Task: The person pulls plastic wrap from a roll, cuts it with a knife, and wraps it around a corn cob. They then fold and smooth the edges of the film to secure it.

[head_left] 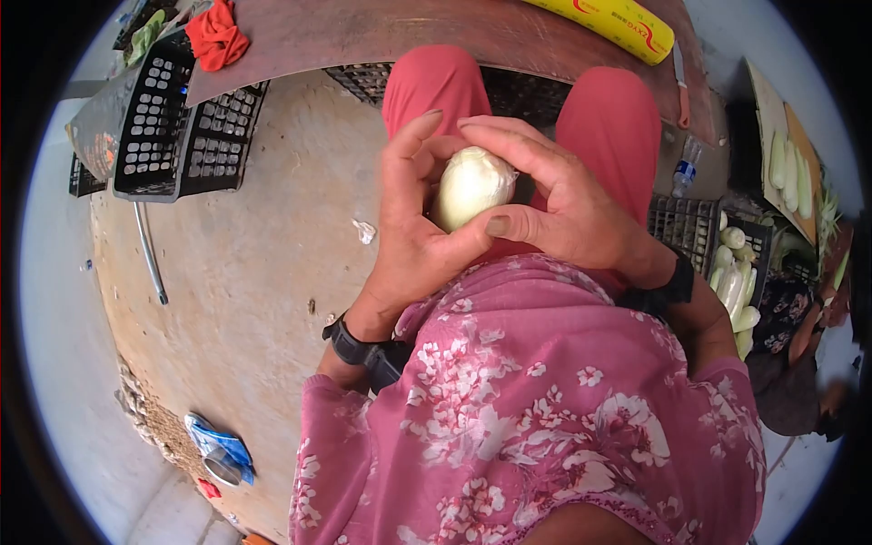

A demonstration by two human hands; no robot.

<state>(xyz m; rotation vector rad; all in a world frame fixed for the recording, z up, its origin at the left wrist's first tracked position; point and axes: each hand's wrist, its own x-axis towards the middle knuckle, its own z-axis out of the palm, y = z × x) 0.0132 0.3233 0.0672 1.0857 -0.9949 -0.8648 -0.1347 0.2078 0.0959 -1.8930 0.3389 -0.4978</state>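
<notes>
A pale green-white, rounded vegetable (474,186) is held between both hands, above my lap. My left hand (413,200) curves round its left side, with the thumb along the bottom and the fingers raised at the top. From the right, my right hand (563,195) wraps round it, fingers over the top and thumb near the left thumb. A thin shiny layer, perhaps plastic film, shows on the vegetable's right side.
A board (309,36) lies ahead with a yellow film roll (618,27), a knife (681,86) and a red cloth (216,36). Black crates (150,127) stand left. At right are a bottle (685,173), a crate of pale vegetables (734,272) and a person (799,391).
</notes>
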